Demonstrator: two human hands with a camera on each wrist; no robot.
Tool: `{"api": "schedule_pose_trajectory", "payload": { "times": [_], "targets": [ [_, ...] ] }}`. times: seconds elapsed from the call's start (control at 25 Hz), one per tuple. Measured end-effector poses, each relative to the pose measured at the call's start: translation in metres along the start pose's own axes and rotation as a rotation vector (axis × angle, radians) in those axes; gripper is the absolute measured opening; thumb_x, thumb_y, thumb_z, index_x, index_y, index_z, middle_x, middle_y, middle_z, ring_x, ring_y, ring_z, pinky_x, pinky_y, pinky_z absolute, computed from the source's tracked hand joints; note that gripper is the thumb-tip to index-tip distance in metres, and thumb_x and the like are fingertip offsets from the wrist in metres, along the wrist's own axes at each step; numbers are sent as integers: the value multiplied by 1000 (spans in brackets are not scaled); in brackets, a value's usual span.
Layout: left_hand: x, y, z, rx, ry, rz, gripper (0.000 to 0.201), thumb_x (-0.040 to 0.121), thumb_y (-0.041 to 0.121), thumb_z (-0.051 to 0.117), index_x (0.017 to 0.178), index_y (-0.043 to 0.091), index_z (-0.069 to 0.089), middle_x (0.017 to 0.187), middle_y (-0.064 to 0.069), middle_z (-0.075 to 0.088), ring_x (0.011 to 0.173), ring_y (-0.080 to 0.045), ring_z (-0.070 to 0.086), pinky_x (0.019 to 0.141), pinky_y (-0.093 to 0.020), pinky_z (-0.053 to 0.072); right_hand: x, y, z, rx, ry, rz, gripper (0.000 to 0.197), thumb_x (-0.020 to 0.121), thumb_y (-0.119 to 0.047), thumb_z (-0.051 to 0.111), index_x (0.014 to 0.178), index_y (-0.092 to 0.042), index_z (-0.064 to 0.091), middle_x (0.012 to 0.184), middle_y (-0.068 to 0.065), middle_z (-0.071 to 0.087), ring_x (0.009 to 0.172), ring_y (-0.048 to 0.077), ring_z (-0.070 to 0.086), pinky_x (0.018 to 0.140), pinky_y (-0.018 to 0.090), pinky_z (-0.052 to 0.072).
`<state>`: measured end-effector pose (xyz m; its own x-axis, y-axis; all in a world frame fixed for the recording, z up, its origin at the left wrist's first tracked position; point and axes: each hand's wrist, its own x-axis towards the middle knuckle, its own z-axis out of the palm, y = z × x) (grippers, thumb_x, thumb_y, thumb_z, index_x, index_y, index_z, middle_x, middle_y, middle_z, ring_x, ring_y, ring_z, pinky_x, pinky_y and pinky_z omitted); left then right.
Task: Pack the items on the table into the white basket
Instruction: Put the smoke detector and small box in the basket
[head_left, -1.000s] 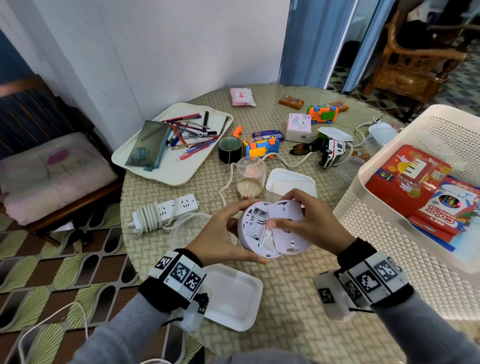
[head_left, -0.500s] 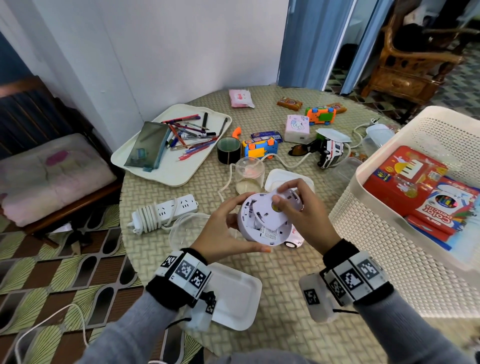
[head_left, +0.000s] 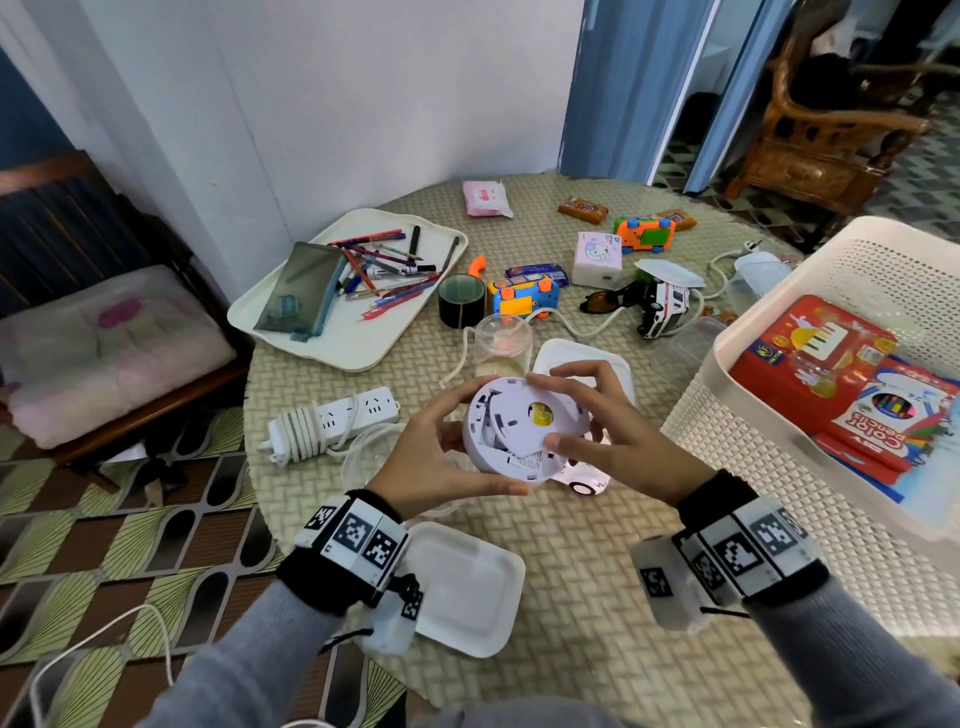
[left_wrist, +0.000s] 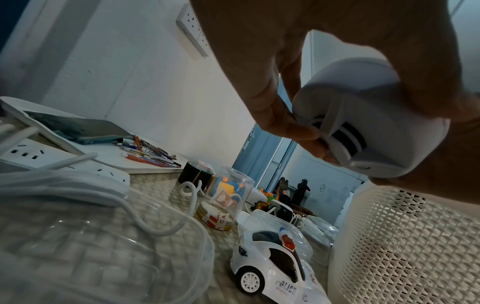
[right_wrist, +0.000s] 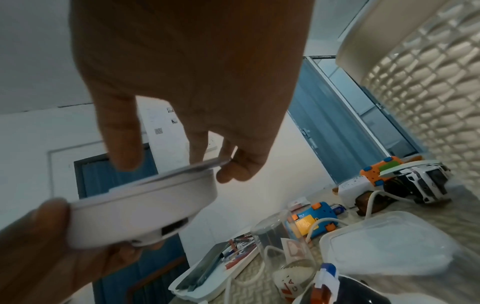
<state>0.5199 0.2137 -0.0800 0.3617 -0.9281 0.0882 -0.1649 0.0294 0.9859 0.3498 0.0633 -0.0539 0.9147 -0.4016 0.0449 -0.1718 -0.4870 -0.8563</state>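
Round white detector (head_left: 524, 434) held above the table left of the white basket (head_left: 769, 332), left hand (head_left: 436, 457) cupping its rim, right hand (head_left: 608, 431) fingertips pinching its backplate; we should seat the plate flush before transferring.

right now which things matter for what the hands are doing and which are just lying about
In play: round white device, gripped by left hand and right hand; white basket.

Lying about: power strip, pen tray, police car.
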Motion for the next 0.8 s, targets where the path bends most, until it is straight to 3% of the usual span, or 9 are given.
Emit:
{"api": "schedule_pose_trajectory", "payload": {
  "times": [0.08,0.24,0.4,0.56,0.68,0.8],
  "targets": [
    [-1,0,0,2,-10,4,92,46,9,94,126,29,53,118,6,64,103,-15,66,81,-30,57,2,0,-1,-85,53,-55,55,80,-31,73,132,-31,52,121,3,36,108,-8,39,79,4,37],
    [1,2,-1,0,-18,10,94,47,8,93,129,27,52,120,3,64,106,-15,65,82,-26,55,4,5,1,-117,18,-70,66,69,-46,79,129,-39,53,118,0,41,119,-5,38,89,2,33],
    [0,2,-1,-1,-29,-3,92,47,9,94,127,29,53,121,2,64,108,-14,64,84,-27,54,6,7,-1,-163,54,-96,71,57,-54,81,123,-37,59,113,-6,48,111,1,47,85,11,41],
    [-2,1,1,-15,-16,-12,93,46,11,94,127,31,53,123,4,63,109,-13,64,83,-27,55,9,6,-2,-128,81,-91,66,55,-49,86,114,-31,63,110,-4,54,104,8,54,76,17,45],
    [-1,3,4,-18,-15,-10,92,47,3,92,125,29,53,119,5,65,105,-12,65,79,-24,55,12,3,5,-33,154,-95,63,54,-50,88,106,-30,59,110,0,57,102,7,56,74,16,48],
    [3,8,5,-16,-27,-1,92,46,1,92,126,26,53,119,3,64,103,-14,66,81,-28,56,17,3,14,-71,191,-160,65,53,-53,83,105,-23,59,109,-1,56,102,8,53,75,11,43]
  ]
}}
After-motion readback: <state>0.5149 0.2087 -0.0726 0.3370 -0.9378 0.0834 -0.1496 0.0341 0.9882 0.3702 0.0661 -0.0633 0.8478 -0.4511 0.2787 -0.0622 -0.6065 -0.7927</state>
